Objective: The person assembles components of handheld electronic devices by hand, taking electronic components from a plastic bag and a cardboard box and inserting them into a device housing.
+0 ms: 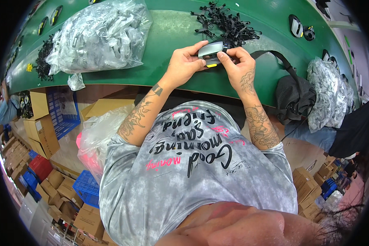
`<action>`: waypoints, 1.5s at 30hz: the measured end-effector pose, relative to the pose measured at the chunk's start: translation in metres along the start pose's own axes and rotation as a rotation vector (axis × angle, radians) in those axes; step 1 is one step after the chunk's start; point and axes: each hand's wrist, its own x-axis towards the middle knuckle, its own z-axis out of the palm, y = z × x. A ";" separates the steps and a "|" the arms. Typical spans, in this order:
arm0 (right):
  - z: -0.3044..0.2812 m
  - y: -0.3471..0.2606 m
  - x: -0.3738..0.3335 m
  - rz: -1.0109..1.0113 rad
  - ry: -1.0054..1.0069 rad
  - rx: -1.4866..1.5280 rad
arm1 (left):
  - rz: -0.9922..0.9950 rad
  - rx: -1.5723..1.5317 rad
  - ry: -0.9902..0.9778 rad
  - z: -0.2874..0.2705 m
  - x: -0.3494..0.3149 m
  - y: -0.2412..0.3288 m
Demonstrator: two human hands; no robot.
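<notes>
Both hands hold a small rounded black device [212,50] with a shiny grey face and a yellow edge. It is over the near part of the green table; its exact kind I cannot make out. My left hand [185,63] pinches its left side, thumb low and index finger along the top. My right hand [238,62] grips the right side, with the thumb pressed on its front face. Just beyond lies a tangled pile of small black plastic clips [230,25]. The undersides of the device and the fingertips behind it are hidden.
A large clear bag of wrapped parts [104,39] fills the table's left side, beside more small black parts [44,59]. Similar grey-faced devices [296,26] lie at the far right. A black mesh bag with a strap [294,96] and another clear bag [330,94] sit at the right edge.
</notes>
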 end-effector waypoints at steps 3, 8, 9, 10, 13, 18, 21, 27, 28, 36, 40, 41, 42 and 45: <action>0.000 -0.002 -0.001 -0.004 0.012 -0.044 | 0.009 -0.009 -0.006 0.000 -0.001 -0.001; -0.003 -0.008 -0.004 -0.308 0.074 -0.457 | -0.005 0.104 0.077 0.006 -0.004 0.000; -0.004 -0.010 -0.002 -0.308 0.074 -0.456 | 0.011 0.112 0.083 0.006 -0.005 -0.001; -0.005 -0.012 0.000 -0.180 -0.008 -0.333 | 0.028 0.120 0.090 0.006 -0.005 -0.002; -0.007 -0.011 -0.001 -0.010 -0.094 -0.165 | 0.098 0.120 0.007 -0.001 -0.006 -0.007; -0.004 -0.007 -0.004 0.111 -0.113 -0.093 | 0.153 0.116 -0.006 0.001 -0.007 -0.009; -0.003 -0.007 -0.007 0.050 -0.078 -0.183 | 0.124 0.189 0.002 -0.002 -0.006 -0.010; -0.020 0.013 0.002 0.102 -0.316 0.531 | 0.013 0.004 0.005 -0.006 -0.002 -0.003; -0.024 0.016 0.000 0.097 -0.333 0.508 | 0.004 0.005 -0.014 -0.009 -0.001 -0.002; -0.010 0.021 -0.002 0.311 -0.154 0.683 | 0.234 0.546 -0.108 0.011 -0.009 0.005; -0.007 0.013 -0.016 0.184 -0.141 0.457 | 0.424 0.782 -0.014 0.025 -0.020 0.002; -0.006 0.014 -0.014 0.176 -0.135 0.463 | 0.431 0.791 -0.018 0.026 -0.019 0.006; -0.004 0.016 -0.012 0.100 -0.105 0.510 | 0.504 0.869 0.007 0.027 -0.018 0.010; -0.005 0.014 -0.012 0.052 0.015 0.695 | 0.728 1.079 0.122 0.027 0.000 0.044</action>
